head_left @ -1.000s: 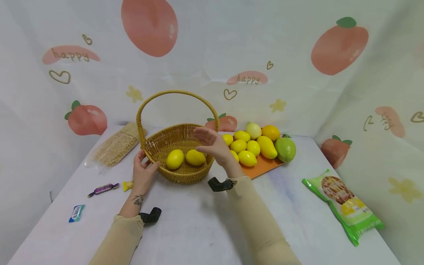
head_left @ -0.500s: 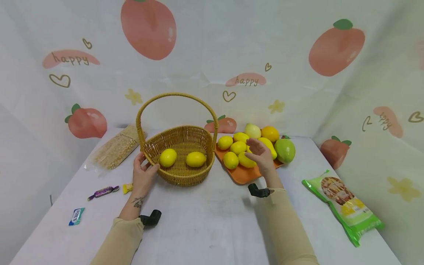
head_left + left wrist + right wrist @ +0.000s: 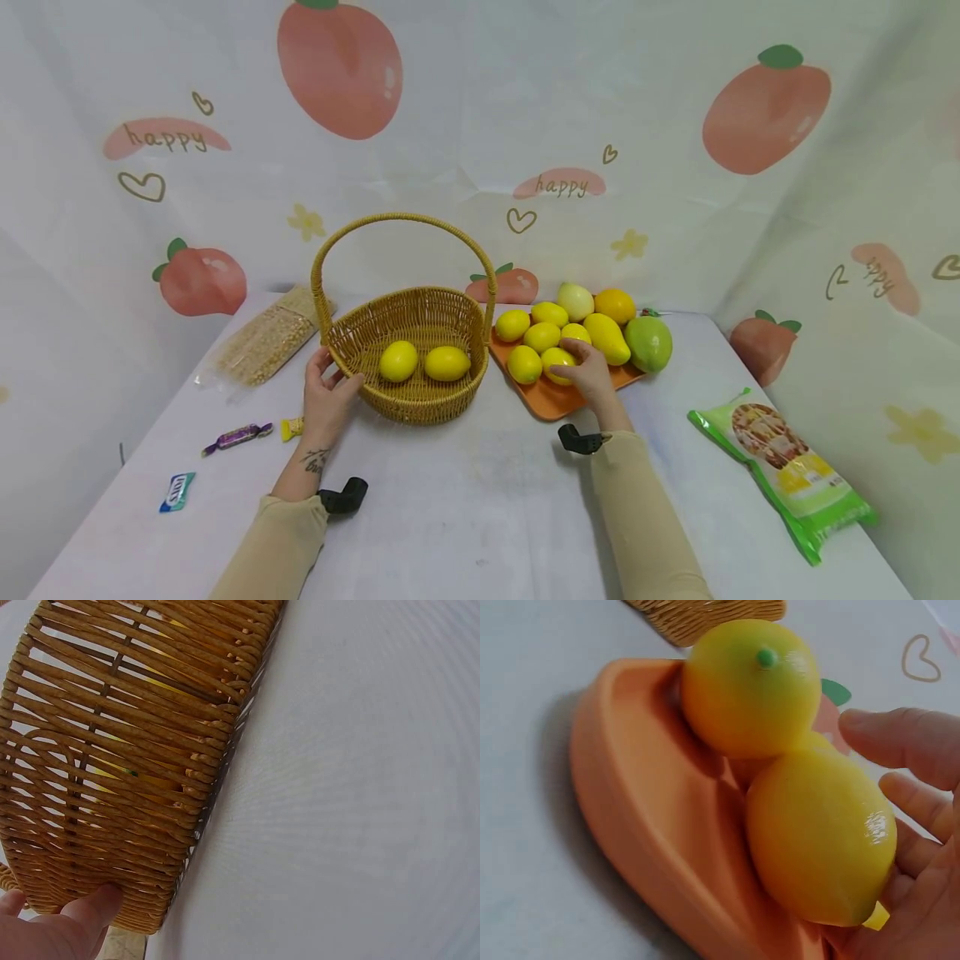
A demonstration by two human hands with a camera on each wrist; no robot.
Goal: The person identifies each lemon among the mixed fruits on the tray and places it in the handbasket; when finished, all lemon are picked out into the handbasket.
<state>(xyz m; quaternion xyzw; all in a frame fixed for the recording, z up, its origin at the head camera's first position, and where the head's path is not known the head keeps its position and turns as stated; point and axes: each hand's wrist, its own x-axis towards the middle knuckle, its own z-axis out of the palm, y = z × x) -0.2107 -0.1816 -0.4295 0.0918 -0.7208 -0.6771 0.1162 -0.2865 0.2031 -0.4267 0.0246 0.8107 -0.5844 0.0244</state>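
A woven basket [image 3: 420, 398] with a tall handle stands mid-table and holds two lemons [image 3: 398, 360] [image 3: 447, 363]. My left hand [image 3: 330, 385] grips its left rim; in the left wrist view a finger [image 3: 82, 915] presses the basket wall [image 3: 127, 750]. To the right, an orange tray [image 3: 551, 402] carries several lemons. My right hand [image 3: 576, 364] lies on the front lemon [image 3: 557, 360] there. In the right wrist view that lemon [image 3: 821, 836] sits against my palm with curved fingers [image 3: 900, 742] round it, beside another lemon [image 3: 750, 686] on the tray [image 3: 652, 847].
On the tray's far side lie a yellow mango [image 3: 607, 337], a green fruit [image 3: 648, 343], an orange [image 3: 615, 305] and a pale fruit [image 3: 575, 300]. A grain bag [image 3: 266, 337] lies back left, candies [image 3: 236, 433] and a blue packet [image 3: 176, 492] at left, a green snack bag [image 3: 783, 467] at right.
My right hand has moved from above the basket rightward to the tray and come down onto a lemon. The left hand has stayed on the basket rim.
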